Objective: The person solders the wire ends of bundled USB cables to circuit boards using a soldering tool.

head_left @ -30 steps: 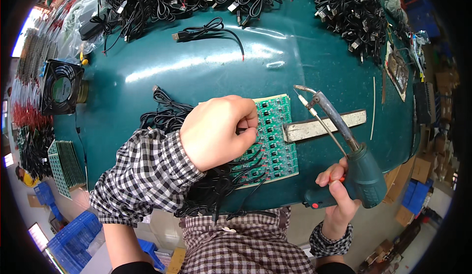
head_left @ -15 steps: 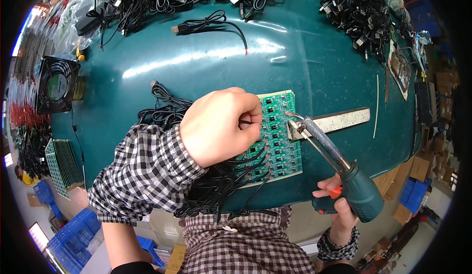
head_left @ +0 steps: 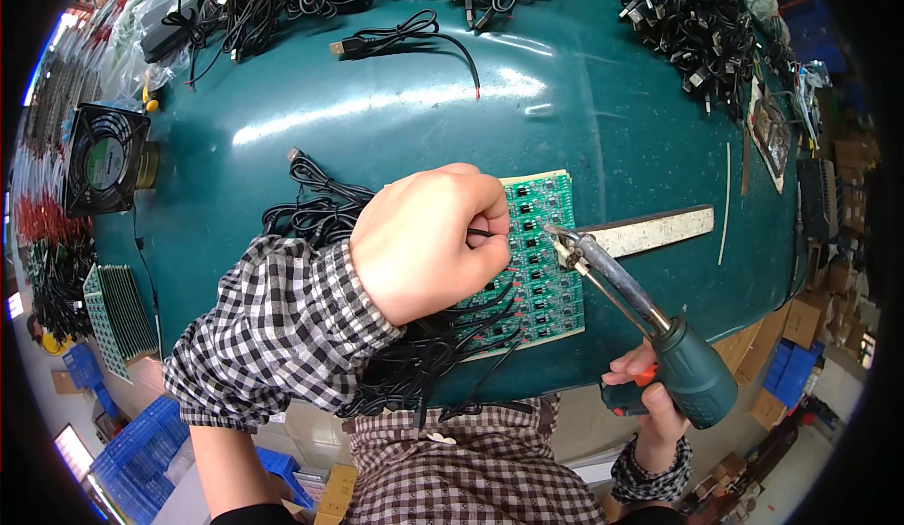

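My left hand is closed over the left part of a green circuit board panel, pinching a black cable whose tip is hidden behind the fingers. In my right hand is a green soldering gun with a red trigger. Its metal tip reaches over the upper right part of the panel; whether it touches cannot be made out. Several black cables lie along the panel's lower left, their red wire ends at the board. Another bundle of USB cables rests behind my left wrist.
A pale metal bar lies right of the panel. One USB cable lies farther back, before heaps of cables. On the left stand a black fan and a stack of circuit boards. A thin strip lies at right.
The soldering gun's tip has shifted slightly left and down over the panel. My left hand, still pinching the cable, appears slightly farther right, and the view itself has moved a little.
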The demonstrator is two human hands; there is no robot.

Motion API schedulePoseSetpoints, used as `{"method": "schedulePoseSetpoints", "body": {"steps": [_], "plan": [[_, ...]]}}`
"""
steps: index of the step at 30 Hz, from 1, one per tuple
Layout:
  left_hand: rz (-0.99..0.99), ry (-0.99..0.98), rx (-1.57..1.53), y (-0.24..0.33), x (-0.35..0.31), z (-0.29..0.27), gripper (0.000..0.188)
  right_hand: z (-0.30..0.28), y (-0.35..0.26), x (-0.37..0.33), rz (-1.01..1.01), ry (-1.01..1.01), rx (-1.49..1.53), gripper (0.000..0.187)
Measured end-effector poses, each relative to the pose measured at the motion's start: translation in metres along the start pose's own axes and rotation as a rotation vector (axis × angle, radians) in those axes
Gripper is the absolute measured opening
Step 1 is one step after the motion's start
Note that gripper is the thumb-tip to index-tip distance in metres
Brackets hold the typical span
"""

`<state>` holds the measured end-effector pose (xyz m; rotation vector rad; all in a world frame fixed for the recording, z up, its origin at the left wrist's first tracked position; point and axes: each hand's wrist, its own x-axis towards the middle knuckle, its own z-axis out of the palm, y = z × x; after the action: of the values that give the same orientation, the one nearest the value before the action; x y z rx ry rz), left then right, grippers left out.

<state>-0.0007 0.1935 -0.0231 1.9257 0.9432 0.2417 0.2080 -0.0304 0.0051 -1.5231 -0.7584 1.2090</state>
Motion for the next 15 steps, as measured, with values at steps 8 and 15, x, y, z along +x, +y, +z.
{"method": "schedulePoseSetpoints", "body": {"steps": [8,15], "plan": [[0.009,0.036,0.058,0.002,-0.002,0.002,0.008,0.007,-0.002,-0.002,0.042,0.060,-0.030,0.043],[0.003,0.017,0.035,0.000,-0.001,0.001,0.009,-0.008,0.006,-0.005,0.139,-0.018,0.008,0.059]]}}
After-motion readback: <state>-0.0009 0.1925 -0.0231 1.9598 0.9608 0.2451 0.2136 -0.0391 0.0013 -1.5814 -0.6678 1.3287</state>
